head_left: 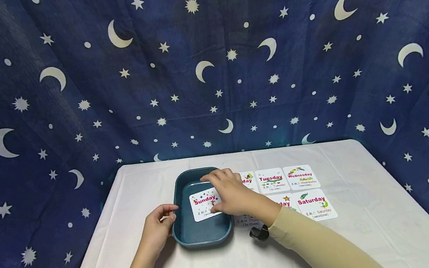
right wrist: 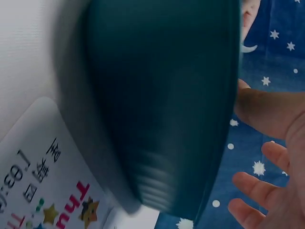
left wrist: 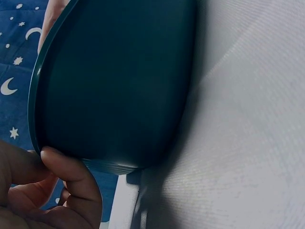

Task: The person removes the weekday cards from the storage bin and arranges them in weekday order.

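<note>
A dark teal tray (head_left: 204, 238) stands on the table, with a white "Sunday" card (head_left: 203, 199) inside it, slightly turned. My left hand (head_left: 159, 226) pinches the tray's left rim; in the left wrist view the thumb and forefinger (left wrist: 71, 174) meet at the rim. My right hand (head_left: 231, 193) is over the tray's right side and covers the card's right edge. Its fingers (right wrist: 259, 186) are spread apart in the right wrist view, and the thumb (right wrist: 267, 107) reaches over the rim. Whether the thumb touches the card is hidden.
Right of the tray lie weekday cards in two rows, among them Tuesday (head_left: 272, 181), Wednesday (head_left: 302, 177) and Saturday (head_left: 315, 205). My right arm partly covers others, including a Thursday card (right wrist: 52, 176). A star-and-moon curtain (head_left: 210, 102) hangs behind the white table (head_left: 377, 239).
</note>
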Available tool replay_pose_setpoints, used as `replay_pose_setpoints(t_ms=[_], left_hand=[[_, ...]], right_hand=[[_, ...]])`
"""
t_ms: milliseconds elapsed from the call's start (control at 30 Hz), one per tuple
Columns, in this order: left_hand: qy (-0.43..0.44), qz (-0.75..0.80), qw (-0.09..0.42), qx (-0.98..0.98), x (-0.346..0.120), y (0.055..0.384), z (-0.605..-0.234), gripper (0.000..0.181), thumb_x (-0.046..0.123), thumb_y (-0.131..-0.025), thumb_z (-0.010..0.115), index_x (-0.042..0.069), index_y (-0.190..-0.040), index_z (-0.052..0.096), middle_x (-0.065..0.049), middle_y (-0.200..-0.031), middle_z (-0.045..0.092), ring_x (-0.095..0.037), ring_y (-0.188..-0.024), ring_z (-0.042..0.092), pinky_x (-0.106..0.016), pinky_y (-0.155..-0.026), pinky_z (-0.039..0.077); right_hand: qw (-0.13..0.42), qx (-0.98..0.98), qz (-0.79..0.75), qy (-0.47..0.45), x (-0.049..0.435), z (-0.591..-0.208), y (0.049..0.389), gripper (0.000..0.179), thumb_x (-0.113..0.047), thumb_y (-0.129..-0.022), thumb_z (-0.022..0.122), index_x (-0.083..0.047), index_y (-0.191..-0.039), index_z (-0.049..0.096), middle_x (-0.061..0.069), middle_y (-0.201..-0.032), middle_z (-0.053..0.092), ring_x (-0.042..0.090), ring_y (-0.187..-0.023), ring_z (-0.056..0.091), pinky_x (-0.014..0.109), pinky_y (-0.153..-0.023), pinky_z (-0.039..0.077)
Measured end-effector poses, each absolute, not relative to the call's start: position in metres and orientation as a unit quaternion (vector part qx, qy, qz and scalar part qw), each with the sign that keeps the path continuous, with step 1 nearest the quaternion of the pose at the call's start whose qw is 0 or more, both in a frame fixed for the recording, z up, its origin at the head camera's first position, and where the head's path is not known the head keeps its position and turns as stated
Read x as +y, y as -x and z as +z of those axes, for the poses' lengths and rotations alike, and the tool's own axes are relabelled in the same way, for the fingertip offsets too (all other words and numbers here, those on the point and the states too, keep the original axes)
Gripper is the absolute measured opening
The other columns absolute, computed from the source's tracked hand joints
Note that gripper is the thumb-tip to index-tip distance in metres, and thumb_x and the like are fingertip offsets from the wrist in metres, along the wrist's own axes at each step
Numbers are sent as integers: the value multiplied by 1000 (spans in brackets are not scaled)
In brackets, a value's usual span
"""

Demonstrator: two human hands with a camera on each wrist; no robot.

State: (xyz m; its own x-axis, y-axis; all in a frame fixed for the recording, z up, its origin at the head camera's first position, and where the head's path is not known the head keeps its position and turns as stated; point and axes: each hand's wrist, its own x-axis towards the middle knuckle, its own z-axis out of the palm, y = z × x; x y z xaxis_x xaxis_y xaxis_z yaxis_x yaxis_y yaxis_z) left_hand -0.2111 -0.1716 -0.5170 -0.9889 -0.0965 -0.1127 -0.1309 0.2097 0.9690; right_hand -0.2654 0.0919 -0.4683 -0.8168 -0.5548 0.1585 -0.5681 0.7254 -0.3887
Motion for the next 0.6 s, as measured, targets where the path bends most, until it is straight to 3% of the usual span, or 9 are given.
replay_pose_setpoints(t_ms=[600], left_hand=[[76,620,14,781,-171,210,-516,25,-5,-102,58,-4,-124,70,-9,-98,59,-15,-68,52,-26,-55,48]], right_hand=[[-24,-940,107,-322,61,-481,278,101,-44,-83,93,-33,-164,35,7,-161,44,33,-150,39,58,-114,38]])
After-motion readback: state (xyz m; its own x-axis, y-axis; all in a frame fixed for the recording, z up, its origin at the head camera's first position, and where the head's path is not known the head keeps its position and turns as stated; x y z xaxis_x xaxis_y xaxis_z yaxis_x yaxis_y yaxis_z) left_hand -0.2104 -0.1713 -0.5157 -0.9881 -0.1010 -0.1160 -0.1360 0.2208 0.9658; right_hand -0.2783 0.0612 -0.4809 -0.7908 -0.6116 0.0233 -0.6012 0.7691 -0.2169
